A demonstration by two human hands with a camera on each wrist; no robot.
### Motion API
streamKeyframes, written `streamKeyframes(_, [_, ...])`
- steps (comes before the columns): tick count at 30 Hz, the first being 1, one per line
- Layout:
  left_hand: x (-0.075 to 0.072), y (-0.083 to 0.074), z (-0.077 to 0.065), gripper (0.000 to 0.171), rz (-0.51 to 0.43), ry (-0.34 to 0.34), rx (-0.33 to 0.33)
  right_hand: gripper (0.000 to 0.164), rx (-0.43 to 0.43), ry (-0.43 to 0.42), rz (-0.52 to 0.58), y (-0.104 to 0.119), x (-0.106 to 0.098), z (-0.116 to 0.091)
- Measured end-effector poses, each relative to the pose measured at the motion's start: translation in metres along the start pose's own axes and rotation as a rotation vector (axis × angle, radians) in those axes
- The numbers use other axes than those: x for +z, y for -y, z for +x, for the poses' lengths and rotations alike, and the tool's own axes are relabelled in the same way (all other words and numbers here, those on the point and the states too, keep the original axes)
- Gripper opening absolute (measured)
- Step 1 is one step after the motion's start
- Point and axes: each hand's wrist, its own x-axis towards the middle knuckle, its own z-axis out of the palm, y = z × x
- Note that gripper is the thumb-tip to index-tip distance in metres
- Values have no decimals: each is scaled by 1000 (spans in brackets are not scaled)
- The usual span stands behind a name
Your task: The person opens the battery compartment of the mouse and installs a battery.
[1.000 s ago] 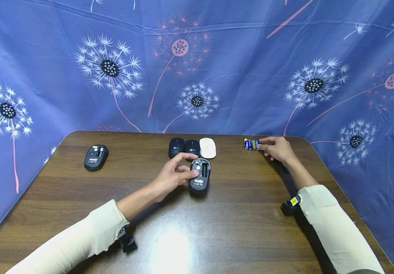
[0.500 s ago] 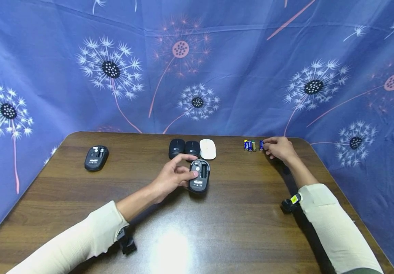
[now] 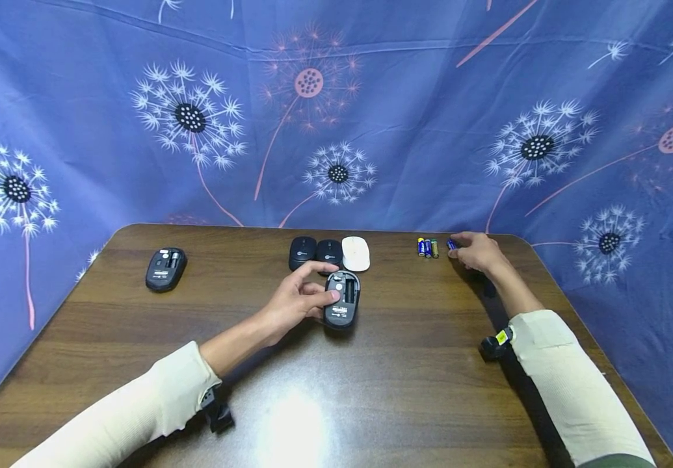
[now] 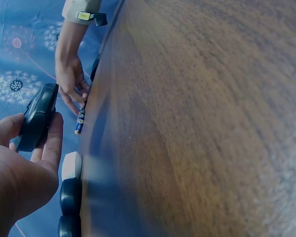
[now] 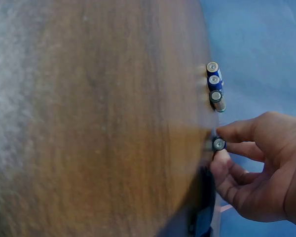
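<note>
My left hand (image 3: pixel 298 299) grips a black computer mouse (image 3: pixel 342 312) by its side, underside up, above the middle of the table. Its cover is off, and the long battery slot looks dark. Far right, my right hand (image 3: pixel 475 252) pinches a blue battery (image 5: pixel 218 143) between thumb and fingers, at the table surface. Just left of that hand, three batteries (image 3: pixel 428 247) lie side by side: two blue, one green and gold. In the left wrist view the held mouse (image 4: pixel 38 118) shows edge-on between thumb and fingers.
Behind the held mouse stand two black mice (image 3: pixel 302 252) and a white mouse (image 3: pixel 356 253) in a row. Another black mouse (image 3: pixel 165 269) lies underside up at the left, its battery slot exposed. A blue dandelion-print cloth (image 3: pixel 418 117) hangs behind the wooden table (image 3: pixel 406 390).
My right hand has drawn one blue battery rightward from the row, leaving a gap, and that battery now tilts in its fingers. The left hand and its mouse have stayed almost still.
</note>
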Motion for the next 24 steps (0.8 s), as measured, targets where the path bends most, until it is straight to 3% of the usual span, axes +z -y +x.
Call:
streamKeyframes(6, [-1, 1, 1, 61, 4, -5, -1, 58, -51, 52, -134, 1, -1, -1])
streamKeyframes(11, [-1, -1, 1, 62, 2, -3, 6, 50, -101, -12, -111, -1, -1, -5])
streamKeyframes(20, [-3, -3, 1, 62, -11, -11, 4, 55, -84, -104, 205, -7, -4, -12])
streamKeyframes(24, [-4, -3, 0, 62, -12, -20, 3, 55, -78, -121, 233, -8, -5, -17])
